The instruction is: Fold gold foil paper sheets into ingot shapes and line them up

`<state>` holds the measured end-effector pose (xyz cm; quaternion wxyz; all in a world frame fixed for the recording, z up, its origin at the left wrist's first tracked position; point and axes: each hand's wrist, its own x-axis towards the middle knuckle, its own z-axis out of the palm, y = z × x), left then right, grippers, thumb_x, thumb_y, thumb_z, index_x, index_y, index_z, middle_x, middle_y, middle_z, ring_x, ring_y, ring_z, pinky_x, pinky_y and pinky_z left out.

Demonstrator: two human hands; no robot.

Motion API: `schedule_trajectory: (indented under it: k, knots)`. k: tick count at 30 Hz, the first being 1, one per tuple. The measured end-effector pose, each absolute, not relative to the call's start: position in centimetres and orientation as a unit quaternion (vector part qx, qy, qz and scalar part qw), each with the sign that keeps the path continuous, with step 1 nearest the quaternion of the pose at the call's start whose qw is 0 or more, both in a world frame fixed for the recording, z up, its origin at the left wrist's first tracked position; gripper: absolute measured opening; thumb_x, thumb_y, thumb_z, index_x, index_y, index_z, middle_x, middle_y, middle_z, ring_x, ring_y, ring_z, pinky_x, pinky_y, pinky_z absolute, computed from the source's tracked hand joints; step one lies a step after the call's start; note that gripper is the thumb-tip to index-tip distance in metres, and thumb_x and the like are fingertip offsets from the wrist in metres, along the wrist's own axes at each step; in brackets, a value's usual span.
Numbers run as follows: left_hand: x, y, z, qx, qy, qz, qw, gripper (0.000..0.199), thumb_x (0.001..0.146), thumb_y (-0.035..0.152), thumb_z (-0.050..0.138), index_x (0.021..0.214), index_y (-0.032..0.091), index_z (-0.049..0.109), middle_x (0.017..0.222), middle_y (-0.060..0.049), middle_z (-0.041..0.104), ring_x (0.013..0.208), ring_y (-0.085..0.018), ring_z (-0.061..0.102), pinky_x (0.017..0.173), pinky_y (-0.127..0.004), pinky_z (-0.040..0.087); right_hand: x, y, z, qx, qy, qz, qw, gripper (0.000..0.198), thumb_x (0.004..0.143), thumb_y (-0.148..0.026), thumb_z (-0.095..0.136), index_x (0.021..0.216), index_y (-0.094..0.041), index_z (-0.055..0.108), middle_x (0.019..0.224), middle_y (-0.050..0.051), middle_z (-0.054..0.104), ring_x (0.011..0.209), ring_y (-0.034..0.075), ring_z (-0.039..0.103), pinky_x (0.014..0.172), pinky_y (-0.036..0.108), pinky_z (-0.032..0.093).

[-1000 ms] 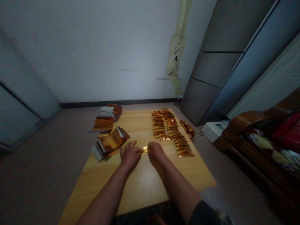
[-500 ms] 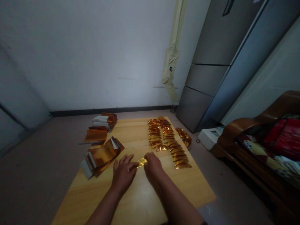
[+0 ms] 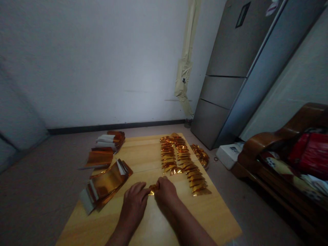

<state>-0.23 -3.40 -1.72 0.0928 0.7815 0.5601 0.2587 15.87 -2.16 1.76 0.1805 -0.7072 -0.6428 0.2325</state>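
Note:
Between my two hands, low over the wooden table (image 3: 143, 150), is a small piece of shiny gold foil paper (image 3: 152, 192). My left hand (image 3: 134, 200) pinches its left end with thumb and fingertips. Curled round the right end is my right hand (image 3: 165, 191), which hides part of the paper. To the left lies a fanned stack of gold foil sheets (image 3: 110, 182) with pale backs. Beyond my right hand, folded gold pieces (image 3: 167, 153) overlap in rows, and one row (image 3: 194, 172) runs toward the table's right edge.
More foil sheets (image 3: 106, 141) lie at the table's far left corner. A heap of folded gold pieces (image 3: 201, 155) sits just off the right edge. A fridge (image 3: 217, 92), a white box (image 3: 229, 153) and a wooden sofa (image 3: 256, 150) stand to the right.
The foil between my hands has become smaller and more covered by my fingers. My left hand's fingers have drawn closer together. The view has tipped up slightly, so the table sits lower.

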Motion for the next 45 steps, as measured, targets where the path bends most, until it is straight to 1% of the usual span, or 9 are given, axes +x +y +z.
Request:
schedule_trajectory:
  k: [3, 6, 12, 17, 22, 29, 33, 39, 45]
  knots:
    - [-0.4, -3.5, -2.0, 0.775, 0.553, 0.284, 0.109, 0.032, 0.083, 0.019, 0.051, 0.105, 0.030, 0.072, 0.118, -0.006, 0.069, 0.115, -0.027, 0.057, 0.098, -0.048, 0.041, 16.1, -2.1, 1.7, -0.711, -0.618, 0.260, 0.213, 0.016, 0.077, -0.032, 0.065, 0.069, -0.020, 0.059, 0.071, 0.001, 0.060, 0.062, 0.013, 0.048, 0.055, 0.025, 0.023]
    - [-0.4, -3.5, -2.0, 0.753, 0.547, 0.326, 0.164, 0.035, 0.080, 0.018, 0.051, 0.105, 0.031, 0.072, 0.115, -0.005, 0.070, 0.113, -0.027, 0.059, 0.100, -0.049, 0.041, 16.1, -2.0, 1.5, -0.704, -0.562, 0.332, 0.279, 0.021, 0.065, -0.025, 0.071, 0.060, -0.019, 0.051, 0.057, -0.003, 0.052, 0.055, 0.011, 0.044, 0.052, 0.024, 0.024]
    - [0.5, -2.4, -1.1, 0.492, 0.577, 0.509, 0.408, 0.061, 0.068, 0.033, 0.066, 0.127, 0.023, 0.057, 0.111, -0.009, 0.070, 0.097, -0.025, 0.067, 0.083, -0.037, 0.054, 15.4, -1.7, 0.9, -0.520, -0.326, 0.641, 0.461, 0.034, 0.050, -0.024, 0.073, 0.064, -0.021, 0.042, 0.051, -0.007, 0.050, 0.045, 0.009, 0.045, 0.046, 0.020, 0.031]
    - [1.9, -1.8, -0.2, 0.377, 0.477, 0.519, 0.601, 0.054, 0.058, 0.041, 0.079, 0.106, 0.019, 0.069, 0.095, -0.008, 0.073, 0.085, -0.023, 0.068, 0.072, -0.030, 0.054, 15.7, -1.4, 0.4, -0.438, -0.234, 0.732, 0.467, 0.046, 0.046, -0.030, 0.080, 0.066, -0.023, 0.039, 0.043, -0.011, 0.043, 0.035, 0.002, 0.024, 0.037, 0.015, 0.011]
    - [3.1, -1.9, 0.1, 0.345, 0.382, 0.532, 0.673, 0.044, 0.061, 0.040, 0.081, 0.097, 0.016, 0.071, 0.088, -0.006, 0.071, 0.079, -0.019, 0.066, 0.072, -0.028, 0.051, 15.9, -1.7, 0.7, -0.349, -0.193, 0.783, 0.477, 0.051, 0.046, -0.020, 0.085, 0.064, -0.020, 0.038, 0.045, -0.012, 0.037, 0.039, -0.001, 0.021, 0.039, 0.014, 0.005]
    - [2.6, -1.8, 0.4, 0.284, 0.357, 0.529, 0.716, 0.065, 0.056, 0.031, 0.085, 0.117, 0.023, 0.064, 0.083, 0.000, 0.067, 0.058, -0.007, 0.054, 0.056, -0.020, 0.043, 16.4, -2.2, 0.9, -0.321, -0.187, 0.823, 0.429, 0.039, 0.052, -0.015, 0.082, 0.069, -0.017, 0.047, 0.048, -0.011, 0.041, 0.039, -0.002, 0.020, 0.040, 0.014, 0.006]
    - [2.2, -1.4, 0.2, 0.299, 0.368, 0.525, 0.707, 0.058, 0.053, 0.032, 0.086, 0.107, 0.017, 0.068, 0.072, 0.001, 0.064, 0.052, -0.006, 0.049, 0.051, -0.019, 0.039, 16.3, -2.2, 0.4, -0.344, -0.203, 0.810, 0.430, 0.040, 0.052, -0.020, 0.082, 0.071, -0.018, 0.047, 0.049, -0.010, 0.045, 0.037, -0.002, 0.019, 0.039, 0.015, 0.006]
    - [2.7, -1.0, -0.5, 0.311, 0.422, 0.520, 0.674, 0.059, 0.057, 0.039, 0.084, 0.106, 0.015, 0.064, 0.070, 0.001, 0.065, 0.051, -0.007, 0.052, 0.049, -0.019, 0.037, 15.3, -2.3, 0.1, -0.447, -0.274, 0.656, 0.542, 0.050, 0.051, -0.024, 0.078, 0.091, -0.022, 0.048, 0.049, -0.013, 0.048, 0.039, 0.005, 0.037, 0.041, 0.016, 0.028]
    - [2.9, -1.3, -0.9, 0.319, 0.456, 0.533, 0.637, 0.056, 0.058, 0.039, 0.083, 0.106, 0.015, 0.065, 0.079, -0.001, 0.068, 0.065, -0.012, 0.062, 0.059, -0.022, 0.047, 15.5, -3.1, 0.7, -0.484, -0.360, 0.598, 0.528, 0.025, 0.058, -0.024, 0.071, 0.072, -0.019, 0.051, 0.052, -0.009, 0.050, 0.042, 0.006, 0.041, 0.041, 0.018, 0.031]
